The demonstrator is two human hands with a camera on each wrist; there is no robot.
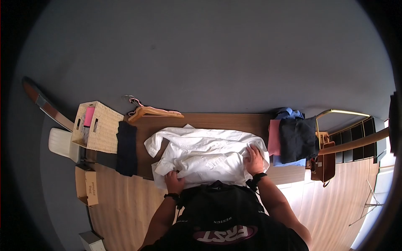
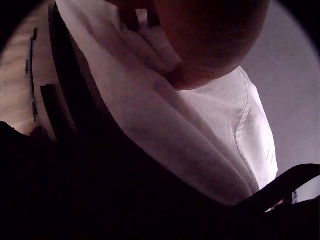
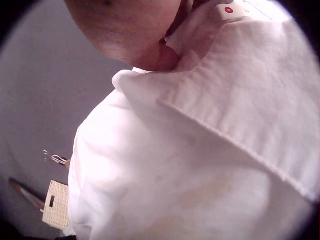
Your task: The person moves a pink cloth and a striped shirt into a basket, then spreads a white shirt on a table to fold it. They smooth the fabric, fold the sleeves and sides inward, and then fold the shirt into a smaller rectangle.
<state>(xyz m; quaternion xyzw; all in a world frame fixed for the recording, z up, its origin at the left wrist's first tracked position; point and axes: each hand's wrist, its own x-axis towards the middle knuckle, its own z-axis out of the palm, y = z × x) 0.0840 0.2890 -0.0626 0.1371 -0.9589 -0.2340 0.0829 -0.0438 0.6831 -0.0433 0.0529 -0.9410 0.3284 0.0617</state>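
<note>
2 hands work my white shirt [image 1: 205, 157] spread on the bench [image 1: 226, 121]: left hand [image 1: 174, 182] pinches the near hem, right hand [image 1: 254, 160] lies flat, pinning cloth so it stays put.

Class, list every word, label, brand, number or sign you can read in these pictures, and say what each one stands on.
"FRST", upside down in the head view, in an oval badge on the person's black top.
"DESIGN", small and upside down, just above that badge on the same top.
Print on the cardboard box: too small to read.
White tag with a red dot on the white shirt collar: its print is too blurred to read.
</note>
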